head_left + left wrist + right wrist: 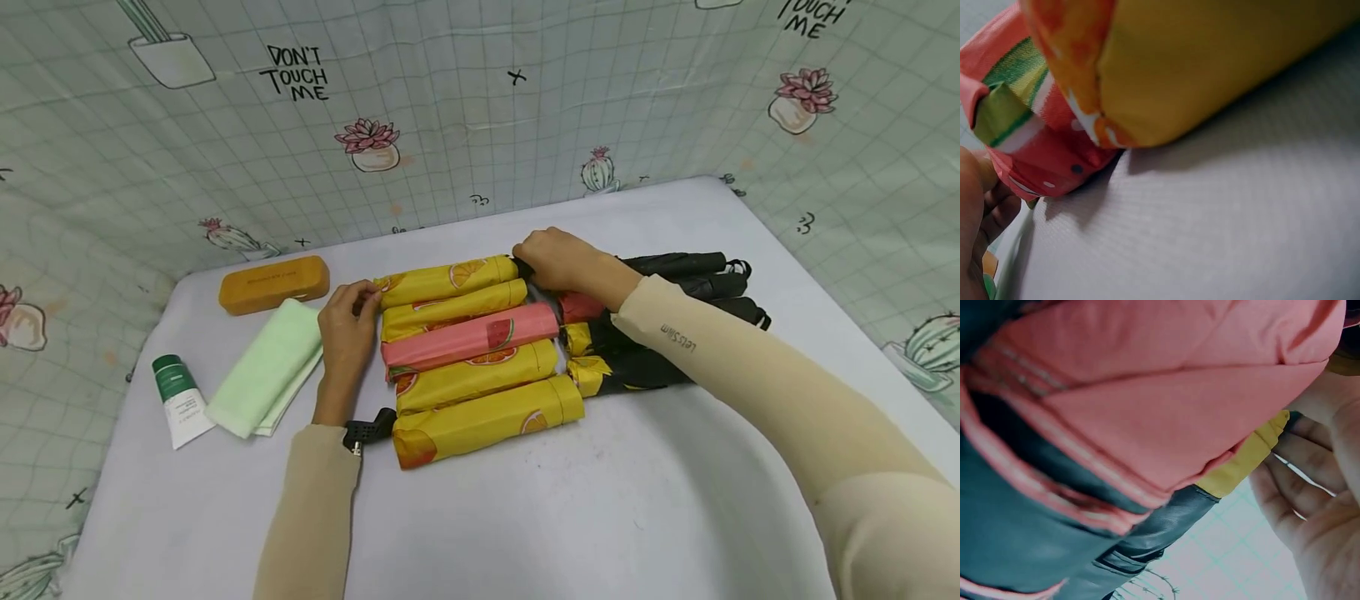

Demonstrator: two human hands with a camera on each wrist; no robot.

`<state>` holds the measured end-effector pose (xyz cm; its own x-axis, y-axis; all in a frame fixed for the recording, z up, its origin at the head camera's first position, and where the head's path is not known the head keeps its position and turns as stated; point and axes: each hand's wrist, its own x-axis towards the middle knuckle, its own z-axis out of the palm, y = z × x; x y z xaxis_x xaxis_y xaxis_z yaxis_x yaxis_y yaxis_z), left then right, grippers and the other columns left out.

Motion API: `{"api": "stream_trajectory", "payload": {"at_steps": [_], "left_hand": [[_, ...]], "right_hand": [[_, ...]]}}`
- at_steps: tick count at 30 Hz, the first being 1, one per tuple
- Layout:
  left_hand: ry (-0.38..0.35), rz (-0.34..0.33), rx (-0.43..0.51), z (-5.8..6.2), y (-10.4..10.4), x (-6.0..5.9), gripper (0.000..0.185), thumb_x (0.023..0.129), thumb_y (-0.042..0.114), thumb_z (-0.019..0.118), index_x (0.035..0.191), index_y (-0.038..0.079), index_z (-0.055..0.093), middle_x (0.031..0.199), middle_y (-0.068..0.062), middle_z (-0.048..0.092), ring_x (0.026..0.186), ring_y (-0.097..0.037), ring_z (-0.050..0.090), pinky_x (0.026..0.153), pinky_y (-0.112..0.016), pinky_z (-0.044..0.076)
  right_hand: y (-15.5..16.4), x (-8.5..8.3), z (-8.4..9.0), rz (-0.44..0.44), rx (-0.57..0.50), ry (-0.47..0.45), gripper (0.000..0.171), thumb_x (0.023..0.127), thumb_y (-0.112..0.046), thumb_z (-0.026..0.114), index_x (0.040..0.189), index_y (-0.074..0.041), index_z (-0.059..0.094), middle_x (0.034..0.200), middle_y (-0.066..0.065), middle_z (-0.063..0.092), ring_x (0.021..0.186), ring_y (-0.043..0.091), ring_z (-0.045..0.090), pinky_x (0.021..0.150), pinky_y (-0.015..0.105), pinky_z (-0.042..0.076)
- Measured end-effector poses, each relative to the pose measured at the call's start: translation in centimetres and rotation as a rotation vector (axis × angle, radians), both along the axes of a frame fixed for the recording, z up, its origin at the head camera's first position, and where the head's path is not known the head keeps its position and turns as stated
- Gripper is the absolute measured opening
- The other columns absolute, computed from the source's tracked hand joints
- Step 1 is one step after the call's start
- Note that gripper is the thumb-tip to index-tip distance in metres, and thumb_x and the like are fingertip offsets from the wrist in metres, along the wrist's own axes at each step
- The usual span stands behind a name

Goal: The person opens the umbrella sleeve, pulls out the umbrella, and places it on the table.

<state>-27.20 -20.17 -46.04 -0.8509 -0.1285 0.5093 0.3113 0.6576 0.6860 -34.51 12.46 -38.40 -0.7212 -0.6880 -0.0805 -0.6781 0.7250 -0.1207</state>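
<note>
Several folded umbrellas lie side by side on the white table. Their yellow bodies carry orange-slice prints, and a pink umbrella (480, 335) with a watermelon print is in the middle of the row. At the left end of the farthest yellow umbrella (442, 283), my left hand (348, 333) pinches the fabric with its fingertips. My right hand (558, 260) grips the dark part at that umbrella's other end, fingers curled. Black folded umbrellas (678, 287) with wrist loops lie to the right, partly under the right forearm. Pink fabric (1197, 394) fills much of the right wrist view.
Left of the umbrellas lie a folded pale green cloth (258, 371), an orange-brown case (273, 285) and a green-and-white tube (182, 400). Behind the white table (562, 508) hangs a grid curtain (450, 92) printed with potted plants.
</note>
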Motion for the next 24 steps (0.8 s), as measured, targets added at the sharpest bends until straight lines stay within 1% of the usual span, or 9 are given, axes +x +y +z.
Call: {"api": "stream_trajectory", "payload": {"at_steps": [3, 6, 8, 11, 15, 17, 24], "left_hand": [[0.003, 0.000, -0.004, 0.1, -0.1, -0.2, 0.014, 0.097, 0.012, 0.066, 0.103, -0.001, 0.069, 0.095, -0.015, 0.065, 0.084, -0.025, 0.061, 0.074, -0.029, 0.046], [0.008, 0.003, -0.004, 0.2, -0.1, -0.4, 0.014, 0.097, 0.011, 0.066, 0.102, -0.002, 0.069, 0.094, -0.016, 0.064, 0.083, -0.026, 0.060, 0.074, -0.030, 0.046], [0.005, 0.010, -0.003, 0.2, -0.2, -0.4, 0.014, 0.097, 0.011, 0.066, 0.102, -0.002, 0.069, 0.093, -0.015, 0.064, 0.083, -0.025, 0.060, 0.074, -0.030, 0.046], [-0.017, 0.021, -0.002, 0.0, -0.1, -0.2, 0.014, 0.097, 0.012, 0.067, 0.102, -0.001, 0.070, 0.093, -0.015, 0.064, 0.083, -0.025, 0.060, 0.074, -0.030, 0.046], [-0.038, 0.033, -0.002, -0.2, 0.0, 0.2, 0.013, 0.096, 0.011, 0.068, 0.101, -0.001, 0.070, 0.093, -0.015, 0.065, 0.083, -0.025, 0.060, 0.074, -0.030, 0.047], [-0.034, 0.034, 0.001, -0.2, 0.0, 0.3, 0.013, 0.096, 0.010, 0.068, 0.101, -0.002, 0.070, 0.093, -0.015, 0.065, 0.083, -0.026, 0.061, 0.075, -0.031, 0.047], [-0.018, 0.029, 0.001, 0.0, -0.2, 0.2, 0.013, 0.096, 0.010, 0.068, 0.100, -0.002, 0.071, 0.092, -0.016, 0.065, 0.083, -0.026, 0.061, 0.074, -0.032, 0.047]], "right_hand": [[0.2, -0.1, 0.6, -0.012, -0.002, 0.024, 0.010, 0.091, -0.007, 0.068, 0.100, -0.003, 0.066, 0.091, 0.012, 0.068, 0.076, 0.027, 0.063, 0.069, 0.039, 0.050], [0.4, -0.1, 1.0, -0.022, -0.026, 0.035, 0.008, 0.091, -0.005, 0.065, 0.099, -0.004, 0.066, 0.089, 0.012, 0.068, 0.072, 0.025, 0.059, 0.065, 0.038, 0.045], [0.6, -0.1, 1.1, -0.024, -0.032, 0.043, 0.006, 0.093, -0.004, 0.064, 0.099, -0.005, 0.066, 0.087, 0.011, 0.067, 0.070, 0.025, 0.057, 0.064, 0.037, 0.041], [0.8, 0.1, 1.0, -0.012, -0.024, 0.058, 0.006, 0.093, -0.006, 0.066, 0.098, -0.005, 0.066, 0.086, 0.011, 0.067, 0.071, 0.026, 0.057, 0.070, 0.041, 0.041], [1.0, 0.2, 0.9, 0.002, -0.002, 0.069, 0.010, 0.092, -0.009, 0.070, 0.101, -0.006, 0.068, 0.089, 0.009, 0.070, 0.078, 0.027, 0.062, 0.086, 0.050, 0.044], [1.0, 0.2, 1.0, 0.006, 0.006, 0.069, 0.012, 0.091, -0.010, 0.072, 0.103, -0.007, 0.069, 0.091, 0.008, 0.071, 0.082, 0.027, 0.064, 0.092, 0.054, 0.043], [1.9, -0.3, 1.8, 0.015, 0.057, 0.105, 0.015, 0.090, -0.010, 0.072, 0.104, -0.004, 0.070, 0.091, 0.010, 0.072, 0.083, 0.028, 0.065, 0.093, 0.056, 0.043]]}}
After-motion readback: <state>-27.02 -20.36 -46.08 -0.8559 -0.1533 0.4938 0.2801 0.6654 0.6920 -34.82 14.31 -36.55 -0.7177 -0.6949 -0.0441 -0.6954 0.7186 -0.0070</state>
